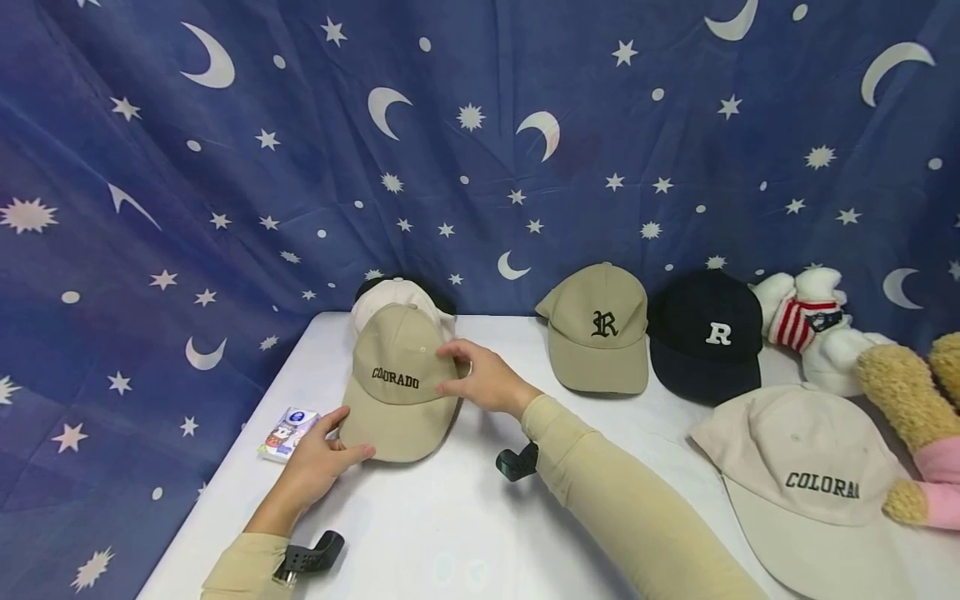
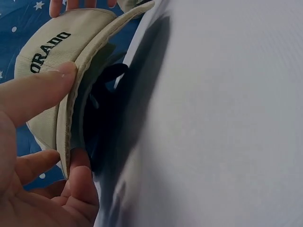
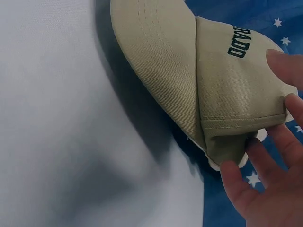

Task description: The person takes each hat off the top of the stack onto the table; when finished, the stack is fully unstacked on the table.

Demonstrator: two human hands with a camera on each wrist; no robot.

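White table (image 1: 420, 517), tan "COLORADO" cap (image 1: 399, 392)

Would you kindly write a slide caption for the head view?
Left hand and right hand hold a tan COLORADO baseball cap that partly hides a white cap.

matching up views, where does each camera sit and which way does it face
Head: worn on the head, looking forward and down at the tan fabric cap lettered COLORADO; left hand, right hand, tan cloth sleeves show.
Left wrist: worn there, facing the cap's brim; the left hand and right fingertips show.
Right wrist: worn there, facing the cap's side; only the right hand shows.
Both wrist views share the cap and blue cloth star-patterned backdrop.
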